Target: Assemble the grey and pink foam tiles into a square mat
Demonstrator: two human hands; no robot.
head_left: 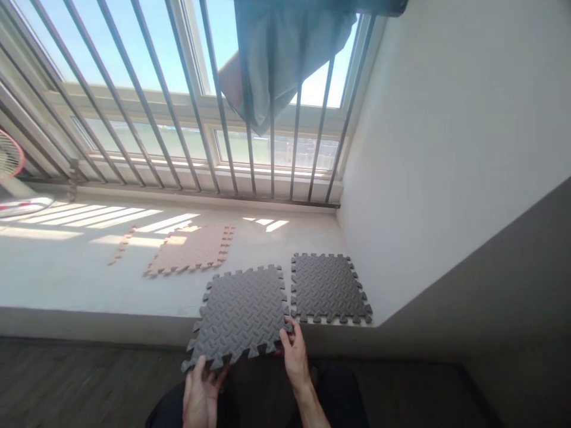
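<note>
Both hands hold a grey foam mat tile (245, 312) with toothed edges and a raised tread pattern. My left hand (200, 389) grips its near left corner, thumb on top and fingers underneath. At the near right corner, my right hand (295, 356) pinches the edge between thumb and fingers. The tile is raised at its near side and overhangs the front of the ledge. Just right of it, a second dark grey foam mat tile (328, 286) lies flat on the ledge beside the wall; whether the teeth of the two touch is hard to tell.
On the white ledge (53, 285) lie a pink foam mat tile (196, 246) and a narrow pink edge strip (122, 245). Metal bars (223, 119) stand before the window, with cloth (285, 65) hanging there. A racket (11, 156) is at far left; a white wall (446, 119) rises right.
</note>
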